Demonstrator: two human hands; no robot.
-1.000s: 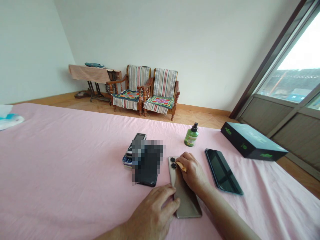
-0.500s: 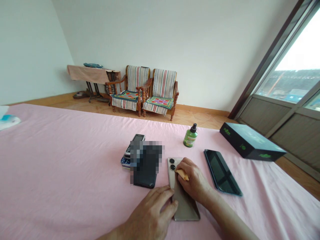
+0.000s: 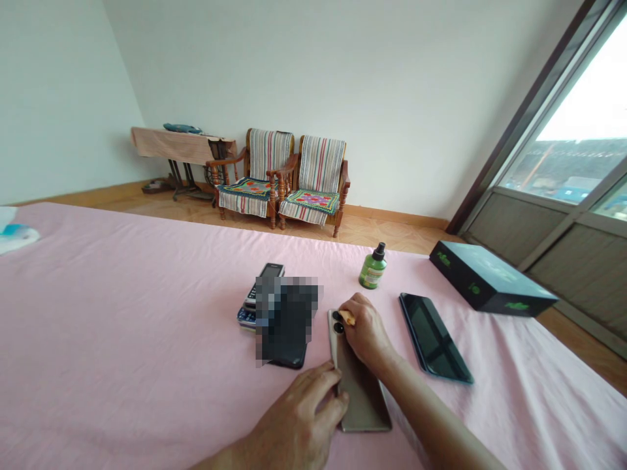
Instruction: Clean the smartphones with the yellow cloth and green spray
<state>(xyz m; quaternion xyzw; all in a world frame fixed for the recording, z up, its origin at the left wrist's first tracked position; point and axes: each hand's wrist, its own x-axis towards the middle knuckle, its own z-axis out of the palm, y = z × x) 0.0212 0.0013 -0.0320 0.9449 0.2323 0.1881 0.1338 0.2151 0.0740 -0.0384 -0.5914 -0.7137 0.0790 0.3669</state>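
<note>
Closed on a folded yellow cloth (image 3: pixel 347 317), the right hand (image 3: pixel 363 329) has just slid up the gold smartphone (image 3: pixel 365 401) to its camera lenses, where rubbing now seems concentrated. The left hand (image 3: pixel 304 406), thumb and fingers parted, steadies the smartphone's left edge; beneath it spreads a pink sheet (image 3: pixel 147 313), beyond it stands a green spray bottle (image 3: pixel 372 270).

1. The right hand (image 3: pixel 365 331) has moved up the gold phone (image 3: pixel 361 391) since half a second ago, and its knuckles now reach past the phone's top edge.
2. The yellowish cloth (image 3: pixel 347 318) in its fingers has gone from below the lower lens (image 3: pixel 338 328) to beside the upper lens (image 3: pixel 336 314), and less of it shows.
3. More of the phone's back now lies uncovered below that hand.
</note>
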